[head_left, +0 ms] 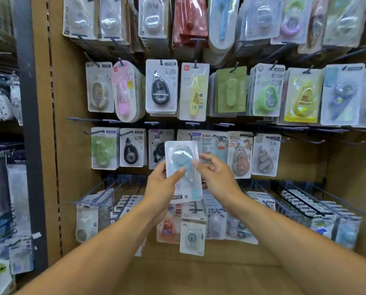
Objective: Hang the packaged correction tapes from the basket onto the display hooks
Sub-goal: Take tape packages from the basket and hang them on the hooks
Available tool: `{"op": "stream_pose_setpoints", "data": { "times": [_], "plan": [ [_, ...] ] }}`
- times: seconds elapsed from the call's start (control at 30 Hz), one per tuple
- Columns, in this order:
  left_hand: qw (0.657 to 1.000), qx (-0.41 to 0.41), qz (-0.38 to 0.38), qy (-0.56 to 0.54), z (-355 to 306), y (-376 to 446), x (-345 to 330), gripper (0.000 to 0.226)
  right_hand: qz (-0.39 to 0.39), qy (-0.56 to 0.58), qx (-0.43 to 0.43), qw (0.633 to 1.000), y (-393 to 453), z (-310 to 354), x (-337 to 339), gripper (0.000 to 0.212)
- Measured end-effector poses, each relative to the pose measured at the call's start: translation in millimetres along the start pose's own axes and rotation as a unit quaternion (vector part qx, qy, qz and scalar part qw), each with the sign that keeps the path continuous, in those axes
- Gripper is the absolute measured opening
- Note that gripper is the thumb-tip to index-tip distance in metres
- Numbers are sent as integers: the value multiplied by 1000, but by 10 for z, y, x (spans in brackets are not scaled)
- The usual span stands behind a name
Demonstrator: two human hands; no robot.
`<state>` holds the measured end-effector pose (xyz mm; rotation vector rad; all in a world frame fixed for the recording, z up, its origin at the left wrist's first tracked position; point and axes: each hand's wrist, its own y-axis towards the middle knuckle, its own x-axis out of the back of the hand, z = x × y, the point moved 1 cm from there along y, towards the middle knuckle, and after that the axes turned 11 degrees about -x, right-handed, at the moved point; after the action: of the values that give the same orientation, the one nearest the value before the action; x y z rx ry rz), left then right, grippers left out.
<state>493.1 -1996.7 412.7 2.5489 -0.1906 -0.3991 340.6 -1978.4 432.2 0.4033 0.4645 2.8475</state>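
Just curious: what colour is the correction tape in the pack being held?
Pale blue correction tape, in a clear-fronted white pack; head view.

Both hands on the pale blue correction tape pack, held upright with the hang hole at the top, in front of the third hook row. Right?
Not quite. The head view shows the pale blue correction tape pack upside down: its printed brand strip sits at the bottom edge, so the hang end points down. The rest holds: left hand and right hand both grip it, in front of the third hook row.

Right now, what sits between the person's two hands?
In the head view, a pale blue packaged correction tape sits between them; the left hand grips its left edge and the right hand pinches its right edge.
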Motion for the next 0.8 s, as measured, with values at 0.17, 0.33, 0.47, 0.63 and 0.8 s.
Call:
{"op": "stream_pose_setpoints", "data": {
  "times": [0.17, 0.33, 0.47, 0.63, 0.8],
  "plan": [
    [994, -20, 91, 57, -106, 72, -36, 30, -15, -41, 36, 998, -142, 85, 195, 69],
    [944, -1, 253, 211, -369, 11, 43, 54, 58, -164, 87, 981, -123, 273, 464, 56],
    [957, -30, 145, 251, -454, 29, 148, 69, 144, -188, 31, 971, -151, 312, 556, 52],
    [997, -14, -36, 68, -410, 70, 248, 59, 71, 6, -42, 997, -155, 105, 458, 38],
    [998, 56, 6, 23, -99, -70, -18, 54, 15, 209, -132, 969, -151, -83, 99, 41]
  ]
}}
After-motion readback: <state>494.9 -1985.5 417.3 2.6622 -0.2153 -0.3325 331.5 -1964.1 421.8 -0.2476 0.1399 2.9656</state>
